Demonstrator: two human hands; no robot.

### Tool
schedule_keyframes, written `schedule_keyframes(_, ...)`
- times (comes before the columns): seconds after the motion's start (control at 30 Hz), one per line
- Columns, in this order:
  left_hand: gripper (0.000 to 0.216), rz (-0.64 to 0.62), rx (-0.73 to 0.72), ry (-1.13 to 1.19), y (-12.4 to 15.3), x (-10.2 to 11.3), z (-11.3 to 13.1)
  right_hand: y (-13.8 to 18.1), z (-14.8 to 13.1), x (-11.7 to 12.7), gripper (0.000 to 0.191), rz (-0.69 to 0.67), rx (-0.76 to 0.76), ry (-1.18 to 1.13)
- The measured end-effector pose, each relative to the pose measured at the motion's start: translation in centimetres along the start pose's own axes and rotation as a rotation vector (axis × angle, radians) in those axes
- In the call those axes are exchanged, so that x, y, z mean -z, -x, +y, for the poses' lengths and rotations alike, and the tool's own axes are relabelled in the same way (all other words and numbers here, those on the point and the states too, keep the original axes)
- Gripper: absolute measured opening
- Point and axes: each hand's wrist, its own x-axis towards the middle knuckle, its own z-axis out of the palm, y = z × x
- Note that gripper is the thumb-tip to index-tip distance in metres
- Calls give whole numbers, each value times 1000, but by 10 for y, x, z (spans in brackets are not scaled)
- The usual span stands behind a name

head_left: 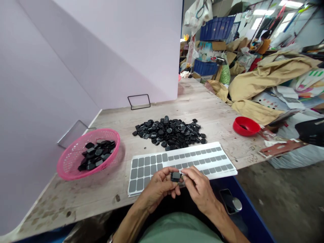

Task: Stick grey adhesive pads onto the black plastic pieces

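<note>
Between the thumb and fingers of my left hand [160, 184] is a small black plastic piece [173, 179] with a grey rounded pad [176, 175] on its upper face. My right hand [198, 187] pinches at the right edge of the same piece; its fingertips partly cover that edge. Under and beyond my hands lie white sheets of grey stickers [149, 168], larger pads at the left and smaller ones at the right. Behind the sheets spreads a heap of loose black plastic pieces [169, 131].
A pink mesh basket [63, 165] on the left holds several black pieces with grey pads. A red bowl [246, 126] stands near the table's right edge. Wire stands [139, 102] rest by the pale partition [126, 50]. A phone [227, 200] lies below the table edge, in a blue container [249, 209].
</note>
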Motion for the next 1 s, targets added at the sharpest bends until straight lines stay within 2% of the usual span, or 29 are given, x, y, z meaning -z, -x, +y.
schedule_keyframes(0.2,38,-8,-8,-9,-3,2,-5,2,1,-4,22,-9,59,70)
schedule_keyframes(0.7,36,8,-10,-57,-3,5,-7,-4,-3,2,23,-121,46,166)
schedule_keyframes(0.87,30,112,-71,-228,-6,5,-2,-6,-1,3,23,-131,52,226)
schedule_keyframes(1.0,28,309,-194,-367,-2,17,16,-7,12,18,20,-41,-31,328)
